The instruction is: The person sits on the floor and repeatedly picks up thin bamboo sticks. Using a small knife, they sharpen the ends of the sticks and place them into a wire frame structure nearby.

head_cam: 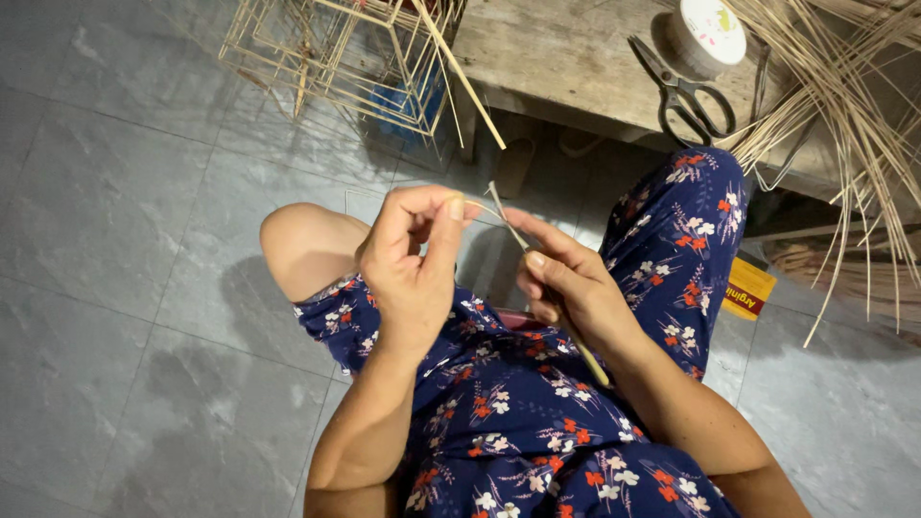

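Two bare hands meet over the person's lap, above a dark blue dress printed with red and white flowers. The left hand [413, 259] is curled closed, thumb and forefinger pinched on the pale end of a thin strand [483, 207] that runs across to the other hand. The right hand [566, 278] is closed around a slim bamboo stick [547, 288], its fingers folded over the middle; the stick slants from a frayed tip just above the fingertips down past the wrist to the lap. The strand meets the stick close to its upper end, between the two hands.

Beyond the knees, a rough wooden worktop [566, 58] stands on the grey tiled floor [106, 288]. On it lie a pair of black-handled scissors [683, 91] and, just beside them, a white spool [705, 34]. A loose sheaf of pale cane strips [854, 125] spills over the worktop's right end and hangs toward the floor. To the left of the worktop sits an open frame of thin sticks [336, 53], with something blue behind it. A small yellow packet [748, 286] lies on the floor by the right knee.
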